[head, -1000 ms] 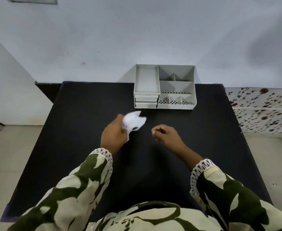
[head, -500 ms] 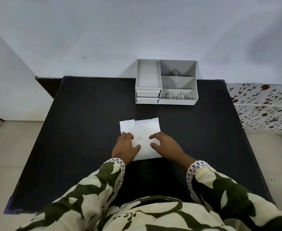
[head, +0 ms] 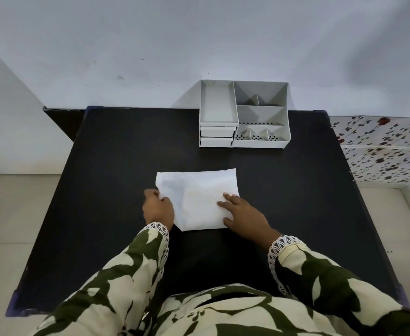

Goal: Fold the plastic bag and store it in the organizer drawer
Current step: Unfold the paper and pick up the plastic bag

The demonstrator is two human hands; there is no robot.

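A white plastic bag (head: 199,197) lies spread flat on the black table (head: 102,190), roughly square, a little wrinkled. My left hand (head: 158,207) curls at the bag's left edge and pinches it. At the bag's right edge my right hand (head: 242,212) rests flat, fingers spread, pressing down. The grey organizer (head: 244,115) stands at the table's far edge against the wall. Its two small drawers (head: 217,137) sit at its front left, both closed.
A pale wall rises behind the table. To the right stands a surface with a flowered cover (head: 388,151). Tiled floor (head: 17,214) shows on both sides of the table. My patterned sleeves fill the bottom of the view.
A second ago my left hand held the bag crumpled above the table. Since then it was laid down and spread wider, with my hands moving apart to its left and right edges.
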